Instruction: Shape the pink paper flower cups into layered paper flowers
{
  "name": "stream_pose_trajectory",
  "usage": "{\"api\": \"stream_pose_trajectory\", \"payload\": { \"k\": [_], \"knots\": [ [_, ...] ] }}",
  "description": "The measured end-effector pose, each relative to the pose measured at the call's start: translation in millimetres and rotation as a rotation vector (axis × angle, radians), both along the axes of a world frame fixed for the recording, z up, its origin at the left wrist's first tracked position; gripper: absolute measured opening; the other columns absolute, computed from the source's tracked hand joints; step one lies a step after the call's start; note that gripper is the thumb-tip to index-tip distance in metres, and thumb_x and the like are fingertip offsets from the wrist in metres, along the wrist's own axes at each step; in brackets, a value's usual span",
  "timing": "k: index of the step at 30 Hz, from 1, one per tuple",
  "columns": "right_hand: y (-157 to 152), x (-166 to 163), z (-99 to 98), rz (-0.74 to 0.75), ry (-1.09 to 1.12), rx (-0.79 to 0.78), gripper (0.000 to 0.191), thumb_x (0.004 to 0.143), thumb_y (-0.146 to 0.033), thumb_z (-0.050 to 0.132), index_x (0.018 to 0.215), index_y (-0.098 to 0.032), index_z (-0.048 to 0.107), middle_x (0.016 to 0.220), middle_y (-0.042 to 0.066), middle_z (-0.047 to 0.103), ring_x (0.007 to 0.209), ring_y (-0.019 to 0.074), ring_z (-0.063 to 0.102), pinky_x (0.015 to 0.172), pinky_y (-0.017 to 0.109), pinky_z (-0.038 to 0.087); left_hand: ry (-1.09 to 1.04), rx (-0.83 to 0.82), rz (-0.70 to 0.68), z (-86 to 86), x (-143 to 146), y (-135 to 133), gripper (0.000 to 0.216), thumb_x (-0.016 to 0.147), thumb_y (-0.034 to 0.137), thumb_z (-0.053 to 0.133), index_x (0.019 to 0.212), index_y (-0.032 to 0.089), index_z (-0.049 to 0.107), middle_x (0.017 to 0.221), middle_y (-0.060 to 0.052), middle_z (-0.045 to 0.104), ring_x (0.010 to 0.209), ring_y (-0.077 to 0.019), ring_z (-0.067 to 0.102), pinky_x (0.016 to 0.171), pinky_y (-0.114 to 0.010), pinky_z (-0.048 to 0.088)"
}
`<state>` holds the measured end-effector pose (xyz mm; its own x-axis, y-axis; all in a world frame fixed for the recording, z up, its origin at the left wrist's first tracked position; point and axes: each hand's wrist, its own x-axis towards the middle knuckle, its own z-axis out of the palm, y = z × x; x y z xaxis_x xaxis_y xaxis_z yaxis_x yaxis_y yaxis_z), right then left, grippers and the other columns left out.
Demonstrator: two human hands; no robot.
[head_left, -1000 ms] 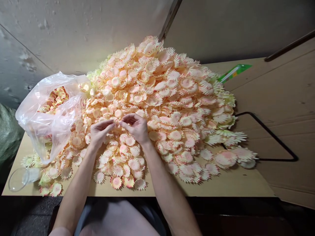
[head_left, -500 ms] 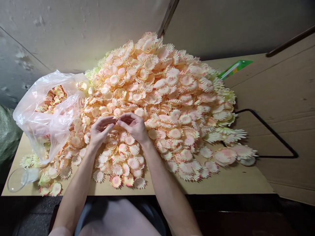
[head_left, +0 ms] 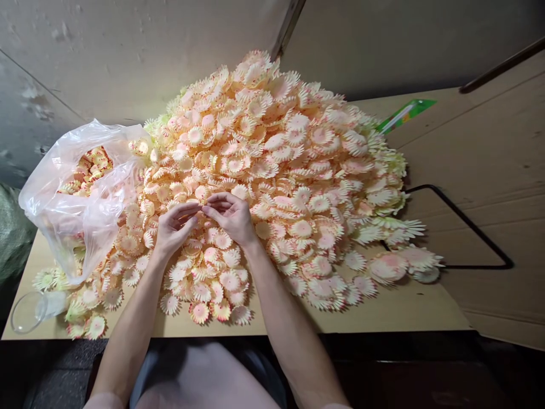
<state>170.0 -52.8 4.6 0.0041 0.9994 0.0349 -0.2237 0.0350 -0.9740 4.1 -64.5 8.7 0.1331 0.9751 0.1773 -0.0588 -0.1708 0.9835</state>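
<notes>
A large heap of cream and pink petal discs (head_left: 298, 170), frilly-edged and with reddish tips, covers most of the table. Over its front left part, my left hand (head_left: 174, 227) and my right hand (head_left: 235, 218) meet at the fingertips. Both have their thumbs and fingers drawn together in a pinch. Whatever lies between the fingertips is too small and too hidden to make out. Below the hands, a smaller group of petal discs (head_left: 213, 284) spreads between my forearms toward the table's front edge.
On the left, a translucent plastic bag (head_left: 46, 187) holds more red-edged pieces (head_left: 97, 162). A clear cup (head_left: 29, 313) lies near the table's (head_left: 409, 318) front left corner. A black bent rod (head_left: 472, 224) and a green packet (head_left: 406, 116) are on the right, beside a cardboard sheet (head_left: 481, 165).
My hands stay together over the heap, with only a slight shift of the fingers at the tips. The whole view has moved a little; the petal heap looks the same.
</notes>
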Motion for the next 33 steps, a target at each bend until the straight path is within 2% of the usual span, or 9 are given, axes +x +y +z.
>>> {"api": "stream_pose_trajectory", "payload": {
  "k": [15, 33],
  "knots": [
    [-0.2, 0.9, -0.4, 0.012, 0.008, 0.000, 0.041, 0.065, -0.042, 0.084, 0.092, -0.020, 0.063, 0.084, 0.003, 0.070, 0.077, 0.0184, 0.071, 0.055, 0.027, 0.064, 0.059, 0.058, 0.012, -1.3, 0.1, 0.1, 0.029, 0.080, 0.028, 0.073, 0.107, 0.019, 0.071, 0.110, -0.010, 0.074, 0.104, -0.0226, 0.072, 0.096, -0.038, 0.059],
    [-0.4, 0.8, -1.9, 0.006, -0.010, 0.022, 0.037, 0.066, -0.041, 0.084, 0.091, -0.020, 0.064, 0.082, 0.003, 0.071, 0.073, 0.0171, 0.070, 0.053, 0.025, 0.063, 0.104, 0.122, 0.026, -3.8, 0.6, 1.8, 0.027, 0.081, 0.026, 0.072, 0.106, 0.018, 0.071, 0.106, -0.010, 0.076, 0.100, -0.0213, 0.074, 0.093, -0.035, 0.060]
  ]
}}
